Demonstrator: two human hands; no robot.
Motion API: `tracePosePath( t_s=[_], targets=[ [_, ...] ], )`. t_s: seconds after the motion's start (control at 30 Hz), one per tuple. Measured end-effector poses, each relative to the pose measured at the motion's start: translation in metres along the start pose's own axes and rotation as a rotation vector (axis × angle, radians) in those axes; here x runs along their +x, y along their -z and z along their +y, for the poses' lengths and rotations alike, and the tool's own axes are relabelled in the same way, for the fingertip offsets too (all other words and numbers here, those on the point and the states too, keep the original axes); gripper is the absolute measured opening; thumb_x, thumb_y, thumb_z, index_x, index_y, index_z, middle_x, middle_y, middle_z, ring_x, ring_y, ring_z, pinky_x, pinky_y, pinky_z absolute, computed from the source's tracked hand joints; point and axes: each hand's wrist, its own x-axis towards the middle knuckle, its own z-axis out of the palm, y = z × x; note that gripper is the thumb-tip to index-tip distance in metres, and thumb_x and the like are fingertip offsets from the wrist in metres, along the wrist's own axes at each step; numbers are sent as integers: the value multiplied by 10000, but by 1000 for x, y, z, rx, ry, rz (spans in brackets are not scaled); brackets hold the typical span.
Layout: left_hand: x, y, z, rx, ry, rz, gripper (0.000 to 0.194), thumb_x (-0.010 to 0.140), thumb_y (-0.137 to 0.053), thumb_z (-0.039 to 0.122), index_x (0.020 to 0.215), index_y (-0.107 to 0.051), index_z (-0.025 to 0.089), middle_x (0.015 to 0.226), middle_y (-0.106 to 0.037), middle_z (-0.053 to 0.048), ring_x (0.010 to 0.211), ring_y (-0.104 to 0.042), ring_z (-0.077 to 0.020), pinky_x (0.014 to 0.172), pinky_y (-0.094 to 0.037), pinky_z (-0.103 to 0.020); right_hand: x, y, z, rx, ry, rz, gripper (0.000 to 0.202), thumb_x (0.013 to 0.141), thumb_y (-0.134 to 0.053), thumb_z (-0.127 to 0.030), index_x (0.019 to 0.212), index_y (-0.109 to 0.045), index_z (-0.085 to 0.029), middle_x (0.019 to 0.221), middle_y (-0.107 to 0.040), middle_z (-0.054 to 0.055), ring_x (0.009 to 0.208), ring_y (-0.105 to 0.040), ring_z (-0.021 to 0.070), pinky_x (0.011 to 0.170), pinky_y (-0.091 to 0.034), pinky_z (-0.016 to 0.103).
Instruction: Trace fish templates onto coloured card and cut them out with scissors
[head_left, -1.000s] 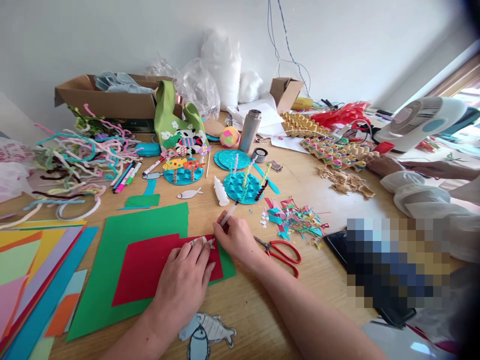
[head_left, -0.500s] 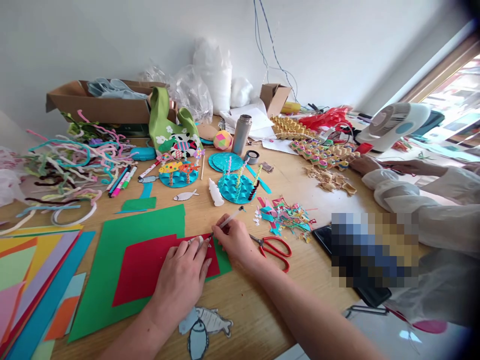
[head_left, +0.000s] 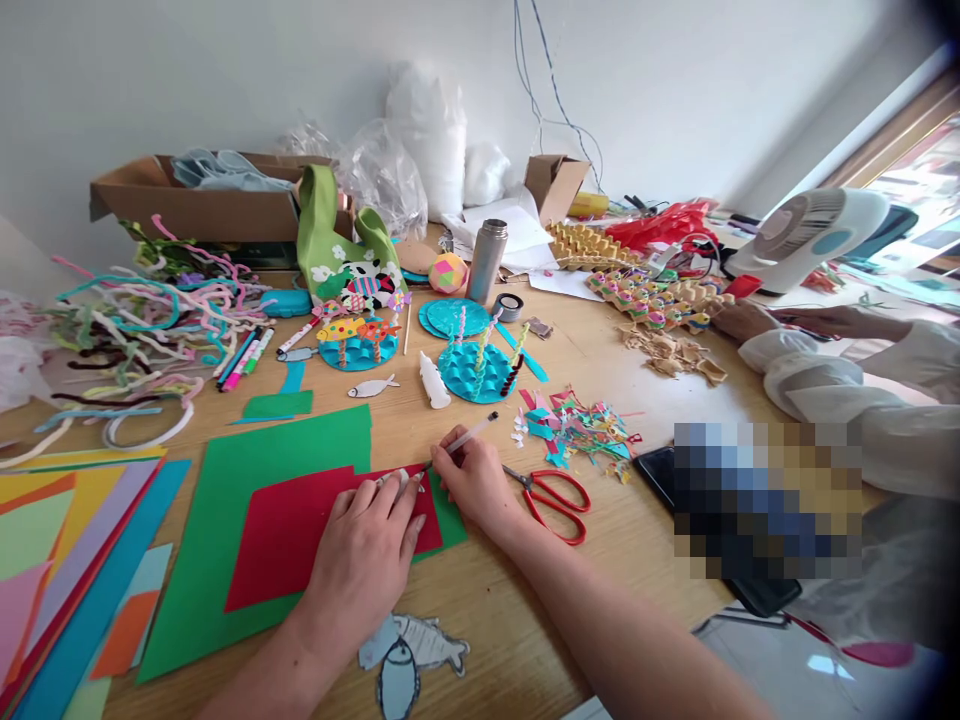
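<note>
Head view: the paper fish [head_left: 420, 485] is pinned under the left hand [head_left: 366, 545], fingers slightly apart; rightward, the slanting pen [head_left: 477, 431] is pinched by the right hand [head_left: 480, 488].

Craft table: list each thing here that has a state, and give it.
Pen: held in right hand
Left hand: spread over red paper
Red paper: flat, on green paper
Scissors: lying, handles apart
Flask: upright, lid off
Large box: open
Fan: cannot tell if running

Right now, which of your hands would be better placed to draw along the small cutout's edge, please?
Probably the right hand: it holds the pen, tip beside the cutout, while the left hand rests partly over it, on red paper.
</note>
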Motion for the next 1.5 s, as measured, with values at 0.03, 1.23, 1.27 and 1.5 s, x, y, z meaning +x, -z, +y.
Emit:
tracePosePath(
  t_s=[0.03,1.23,1.27,1.5],
  targets=[
    [0,0,0,1,-1,1,355,952,-438,277,1251,-601,179,1228,-643,-87,958,-557,-257,792,-437,-424,0,0,0,-1,1,3,138,808,-530,-259,688,-479,-213,516,-527,-46,455,-514,111,443,-382,197],
    [0,1,0,20,-21,4,361,956,-435,279,1262,-599,181,1229,-649,-96,983,-561,-263,784,-450,-429,-4,0,1,-52,20,24,143,817,-517,-230,687,-460,-220,489,-507,-58,453,-511,109,459,-356,194],
    [0,1,0,19,-21,1,362,957,-432,279,1263,-599,180,1232,-647,-98,985,-560,-263,784,-450,-429,-4,0,1,-49,21,23,145,816,-518,-229,685,-457,-221,490,-506,-57,454,-511,110,458,-356,195],
    [0,1,-1,13,-25,11,366,956,-437,281,1273,-590,180,1224,-653,-92,972,-562,-269,775,-444,-429,-5,1,-2,-31,29,6,146,813,-516,-223,680,-455,-224,494,-506,-54,460,-521,116,457,-367,199]
  ],
)
